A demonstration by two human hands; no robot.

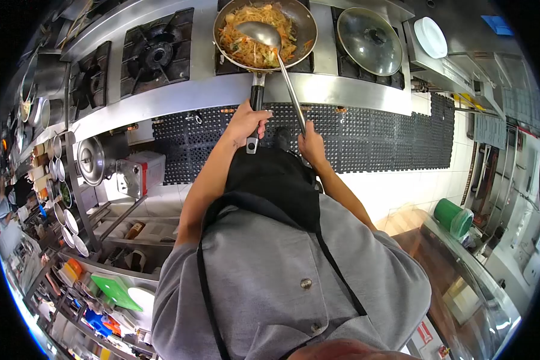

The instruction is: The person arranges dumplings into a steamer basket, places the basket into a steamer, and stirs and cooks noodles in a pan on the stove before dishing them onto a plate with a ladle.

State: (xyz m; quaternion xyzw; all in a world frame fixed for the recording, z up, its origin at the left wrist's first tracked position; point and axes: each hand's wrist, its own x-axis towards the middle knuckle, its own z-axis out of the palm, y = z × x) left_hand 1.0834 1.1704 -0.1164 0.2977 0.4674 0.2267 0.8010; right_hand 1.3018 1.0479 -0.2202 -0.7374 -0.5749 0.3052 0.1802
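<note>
Dark metal forms the inner wall of the pan [305, 25], which in the head view is at the top centre of the frame, above a burner grate [303, 63]; whether it rests there or is slightly lifted, I cannot tell. Inside lie thin noodles [243, 18] with orange and green pieces. The left hand [246, 123], near the centre of the frame, has its fingers bent around the lower part of the black handle [257, 96], with no wide gap. The right hand [311, 144], a little to the right, is closed around the shaft of a steel ladle [285, 72], whose bowl lies over the food. I judge that the filled pan is heavy toward its far end, so it may tip or twist in one hand. Its black grip should be the proper place to hold, because the bare metal near the rim is probably hot. The ladle seems stiff and rather light, but smooth, and oil could make it slippery; low on the shaft is a sensible hold. The noodles look soft, tangled and easily broken.
</note>
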